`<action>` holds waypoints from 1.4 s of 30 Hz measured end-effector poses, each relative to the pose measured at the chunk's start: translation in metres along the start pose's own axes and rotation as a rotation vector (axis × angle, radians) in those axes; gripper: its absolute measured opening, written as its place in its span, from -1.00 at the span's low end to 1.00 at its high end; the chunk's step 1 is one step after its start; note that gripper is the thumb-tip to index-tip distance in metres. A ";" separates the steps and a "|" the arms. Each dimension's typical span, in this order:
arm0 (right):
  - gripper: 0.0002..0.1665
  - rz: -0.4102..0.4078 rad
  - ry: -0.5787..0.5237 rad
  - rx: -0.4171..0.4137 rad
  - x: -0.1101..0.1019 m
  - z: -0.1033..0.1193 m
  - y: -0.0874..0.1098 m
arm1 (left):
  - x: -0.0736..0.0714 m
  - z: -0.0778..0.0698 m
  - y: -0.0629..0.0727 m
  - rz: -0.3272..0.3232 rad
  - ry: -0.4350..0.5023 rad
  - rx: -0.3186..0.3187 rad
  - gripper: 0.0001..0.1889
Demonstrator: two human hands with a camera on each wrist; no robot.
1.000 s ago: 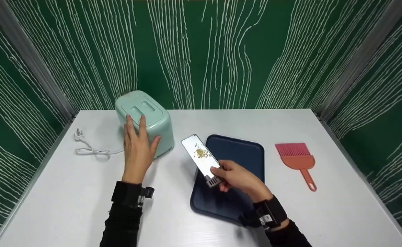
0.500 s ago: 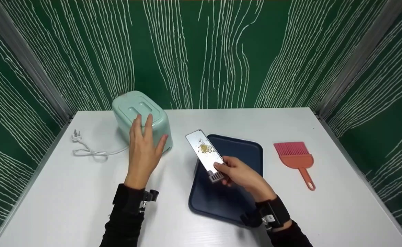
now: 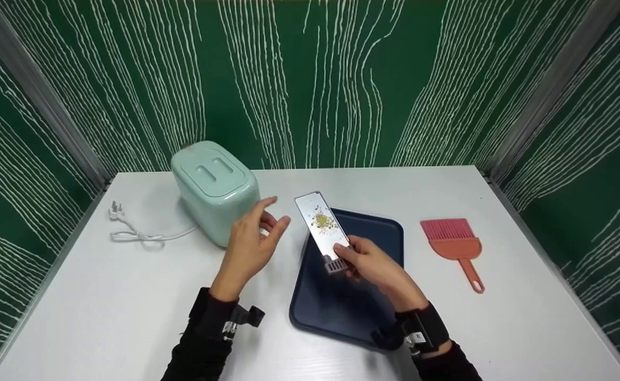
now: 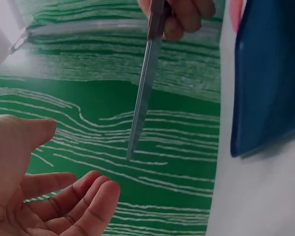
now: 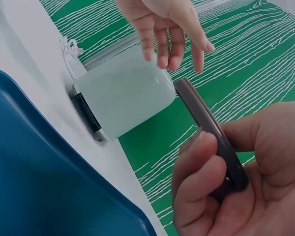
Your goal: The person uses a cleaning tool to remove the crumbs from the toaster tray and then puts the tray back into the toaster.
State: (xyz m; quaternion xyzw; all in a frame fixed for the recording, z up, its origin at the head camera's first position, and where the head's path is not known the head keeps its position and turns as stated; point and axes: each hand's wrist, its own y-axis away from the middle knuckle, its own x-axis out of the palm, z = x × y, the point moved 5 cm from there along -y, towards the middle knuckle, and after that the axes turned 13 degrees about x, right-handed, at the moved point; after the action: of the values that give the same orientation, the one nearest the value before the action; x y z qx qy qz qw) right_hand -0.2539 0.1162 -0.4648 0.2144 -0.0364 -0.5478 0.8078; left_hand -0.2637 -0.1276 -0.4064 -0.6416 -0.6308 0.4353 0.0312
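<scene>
One metal crumb tray (image 3: 328,241), head-view centre, pinched by the right hand (image 3: 376,267)

Left hand (image 3: 249,243), loosely spread, holds nothing beside the glossy toaster (image 3: 215,198). Left wrist: thin edge, upper centre, apart from the blue serving tray (image 4: 270,73). Right wrist: smooth dark handle (image 5: 207,117), right of centre.

White surface (image 3: 98,317), bare-looking finish, soft shadows, faint sheen toward the near side. 3 dark-green walls around it, back wall (image 3: 341,90), left wall (image 3: 2,143), right wall (image 3: 595,222), streaked with wavy white lines. 2 grey corner posts (image 3: 42,92), slanting in view.
</scene>
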 end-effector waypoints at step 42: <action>-0.73 -0.299 -0.239 -0.010 0.041 -0.012 -0.008 | 0.127 -0.009 0.052 0.032 0.890 -0.460 -0.59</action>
State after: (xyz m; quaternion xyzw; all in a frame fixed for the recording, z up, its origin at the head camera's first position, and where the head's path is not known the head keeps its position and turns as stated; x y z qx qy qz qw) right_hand -0.2410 0.0800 -0.4857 0.1470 -0.0972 -0.6833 0.7085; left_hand -0.2399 -0.0274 -0.4979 -0.7650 -0.6260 -0.0306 0.1483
